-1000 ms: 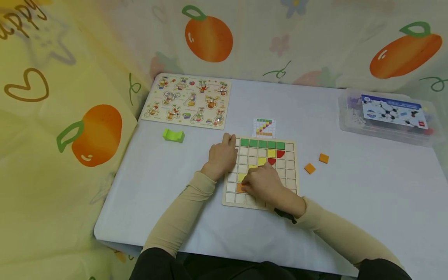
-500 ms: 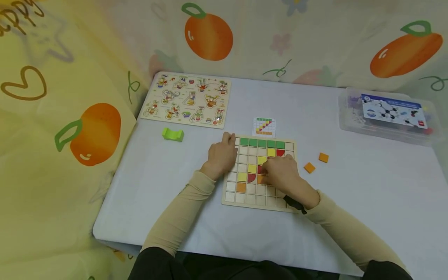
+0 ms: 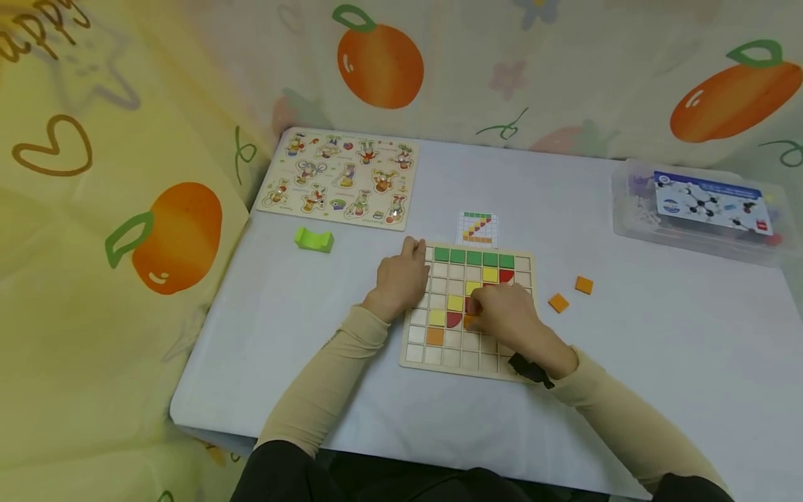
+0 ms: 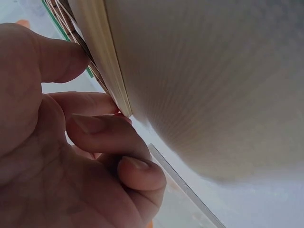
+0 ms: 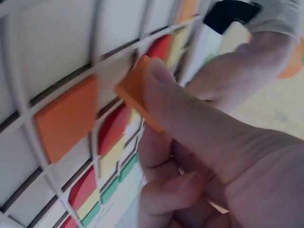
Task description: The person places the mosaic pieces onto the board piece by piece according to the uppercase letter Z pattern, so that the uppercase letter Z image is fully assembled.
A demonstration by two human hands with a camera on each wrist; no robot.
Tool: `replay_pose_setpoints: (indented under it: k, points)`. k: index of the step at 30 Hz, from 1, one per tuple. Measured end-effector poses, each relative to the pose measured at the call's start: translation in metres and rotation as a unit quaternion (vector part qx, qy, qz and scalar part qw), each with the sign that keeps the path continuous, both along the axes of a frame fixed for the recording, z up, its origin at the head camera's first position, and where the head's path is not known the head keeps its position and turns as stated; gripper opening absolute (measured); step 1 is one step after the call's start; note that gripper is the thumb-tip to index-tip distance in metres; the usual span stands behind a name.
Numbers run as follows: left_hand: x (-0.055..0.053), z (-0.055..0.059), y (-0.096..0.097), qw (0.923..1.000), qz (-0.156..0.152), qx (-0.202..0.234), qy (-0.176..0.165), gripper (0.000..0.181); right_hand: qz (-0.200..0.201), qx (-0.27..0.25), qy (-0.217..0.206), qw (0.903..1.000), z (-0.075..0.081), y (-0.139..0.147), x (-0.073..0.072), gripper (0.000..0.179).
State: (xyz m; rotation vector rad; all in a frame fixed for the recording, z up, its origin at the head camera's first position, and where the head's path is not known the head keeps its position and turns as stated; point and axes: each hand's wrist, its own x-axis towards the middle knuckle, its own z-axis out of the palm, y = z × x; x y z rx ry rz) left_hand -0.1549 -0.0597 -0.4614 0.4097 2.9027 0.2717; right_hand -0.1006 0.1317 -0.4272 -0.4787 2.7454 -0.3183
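Note:
My left hand (image 3: 401,280) grips the left edge of a wooden grid board (image 3: 433,364) near its far corner. In the left wrist view its thumb lies at the board's edge and the other fingers are curled. My right hand (image 3: 507,314) is over the middle of the board. Its thumb and fingers pinch an orange square tile (image 5: 135,90), tilted close above the grid. Another orange tile (image 5: 66,118) lies in a cell beside a red quarter-round tile (image 5: 114,128). Green tiles (image 3: 473,257) fill part of the far row, with yellow tiles (image 3: 454,302) along a diagonal. One orange tile (image 3: 434,336) sits lower left.
A pattern card (image 3: 477,229) lies just beyond the board. Two loose orange tiles, one nearer (image 3: 558,302) and one farther (image 3: 584,284), are to its right. A picture puzzle (image 3: 339,178), a green block (image 3: 314,240) and a clear plastic box (image 3: 696,237) stand farther out.
My right hand has moved right from the lower-left orange tile to the board's middle, uncovering that tile and a red one. It has barely shifted in the last half second. The left hand stays put.

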Motion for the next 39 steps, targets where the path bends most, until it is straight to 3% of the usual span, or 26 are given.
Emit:
replay_pose_setpoints:
  k: [4,8,13,20,25,28,35,39]
  points:
    - [0.000,-0.001,0.000,1.0000,0.000,-0.006,0.003,0.058,0.004,-0.058,-0.022,0.9981,0.000,-0.004,0.003,0.024]
    - [0.001,-0.001,0.001,1.0000,0.002,-0.003,-0.005,0.059,0.020,-0.072,-0.046,0.9961,-0.006,-0.013,0.007,0.021]
    - [0.002,-0.001,0.001,0.9999,0.001,-0.009,-0.007,0.060,0.019,-0.053,-0.019,0.9982,-0.009,-0.016,0.013,0.019]
    - [0.000,-0.001,0.000,0.9999,-0.007,-0.012,0.002,0.059,0.025,-0.078,0.005,0.9966,-0.011,-0.003,0.017,0.017]
    - [-0.002,-0.002,-0.002,0.9999,-0.008,-0.014,0.004,0.059,-0.019,-0.026,0.027,0.9991,0.000,0.015,0.011,0.015]
    - [-0.002,-0.002,-0.002,0.9999,-0.005,-0.016,0.000,0.059,-0.039,0.011,0.012,0.9991,0.004,0.023,0.007,0.019]
    - [-0.002,-0.001,0.000,1.0000,-0.004,-0.001,-0.006,0.059,-0.020,0.016,0.006,0.9997,0.001,0.027,0.010,0.022]
    - [-0.001,0.000,0.001,1.0000,-0.002,-0.003,-0.005,0.058,-0.029,0.004,-0.002,0.9996,-0.002,0.028,0.010,0.023]
